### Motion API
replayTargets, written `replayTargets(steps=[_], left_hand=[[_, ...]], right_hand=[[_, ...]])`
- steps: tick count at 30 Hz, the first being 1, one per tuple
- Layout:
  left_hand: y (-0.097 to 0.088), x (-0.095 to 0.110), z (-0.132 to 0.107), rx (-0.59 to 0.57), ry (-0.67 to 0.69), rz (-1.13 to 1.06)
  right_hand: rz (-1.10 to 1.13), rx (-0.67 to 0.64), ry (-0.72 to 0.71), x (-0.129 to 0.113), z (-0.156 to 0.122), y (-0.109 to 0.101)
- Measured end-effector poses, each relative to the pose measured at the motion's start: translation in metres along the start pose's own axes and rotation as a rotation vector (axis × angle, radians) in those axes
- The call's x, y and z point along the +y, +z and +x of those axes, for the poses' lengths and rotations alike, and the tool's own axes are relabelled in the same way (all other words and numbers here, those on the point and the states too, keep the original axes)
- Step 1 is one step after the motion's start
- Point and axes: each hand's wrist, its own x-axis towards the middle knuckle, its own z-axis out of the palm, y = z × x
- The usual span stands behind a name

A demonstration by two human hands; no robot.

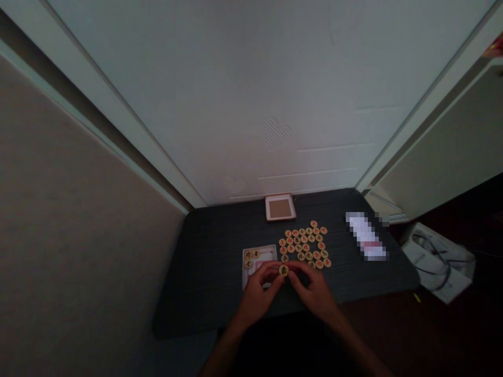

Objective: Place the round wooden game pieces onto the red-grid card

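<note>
Between the fingertips of both hands is a round Chinese chess piece with a dark character, its face turned up toward me. My left hand pinches it from the left, over the right side of a shallow box. From the other side my right hand closes on the same piece. Inside the box, three pieces with dark characters lie in the upper left corner; my left hand hides part of the box. Many loose pieces, with red or dark characters, lie flat on the table beyond my right hand.
The dark table stands against a pale panel with heart reliefs. A box lid or tray with a brown middle lies at the back edge. A pixelated pale object is at the right. Beyond it, a white bag or box sits lower down.
</note>
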Motion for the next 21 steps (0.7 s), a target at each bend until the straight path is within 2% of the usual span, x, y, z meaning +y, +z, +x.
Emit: replayTargets(steps=[9,14,21], left_hand=[[0.0005,0.0059,-0.0009,0.001,0.013,-0.019],[0.0033,0.0043,0.0006,0.051,-0.002,-0.020],[0.0067,-0.0001,0.0037,0.100,-0.017,-0.052]], right_hand=[[0.013,-0.017,-0.027,0.0032,-0.0022,0.0011],[0.007,-0.020,-0.046,0.0018,-0.0018,0.0030],[-0.052,-0.011,-0.172,-0.0008,-0.0029,0.0080]])
